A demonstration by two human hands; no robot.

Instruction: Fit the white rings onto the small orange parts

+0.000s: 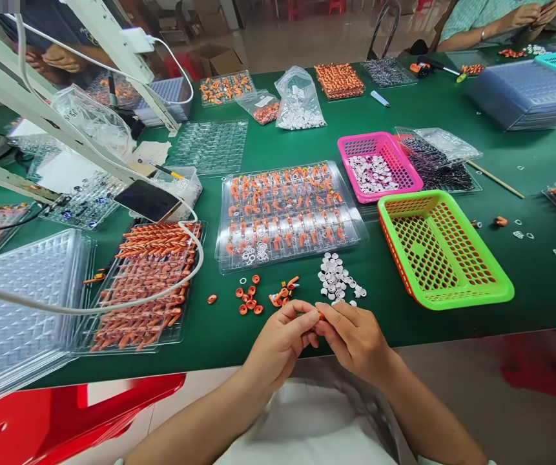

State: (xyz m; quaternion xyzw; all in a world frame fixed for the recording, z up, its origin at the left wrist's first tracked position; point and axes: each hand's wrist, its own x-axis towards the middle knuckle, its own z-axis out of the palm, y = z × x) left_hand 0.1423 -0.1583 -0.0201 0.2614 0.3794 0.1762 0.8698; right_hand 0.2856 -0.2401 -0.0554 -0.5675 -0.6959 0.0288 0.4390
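At the table's near edge, my left hand (285,339) and my right hand (355,336) meet fingertip to fingertip. Both are closed in a pinch on a small orange part (321,315), mostly hidden by the fingers. Just beyond them lie a few orange pieces with yellow bits (285,292). Small orange cups (248,300) are scattered to the left, and a heap of round white discs (336,278) lies ahead to the right. Farther forward, a clear tray (287,252) holds rows of orange curved parts, with white rings (255,254) on its front left corner.
On the right stand a green basket (503,294) and a pink basket (348,171) with white pieces. To the left are a tray of orange parts (146,284), stacked clear trays (20,290), a phone (148,200) and a white cable (113,305). Other people's hands (64,57) work across the table.
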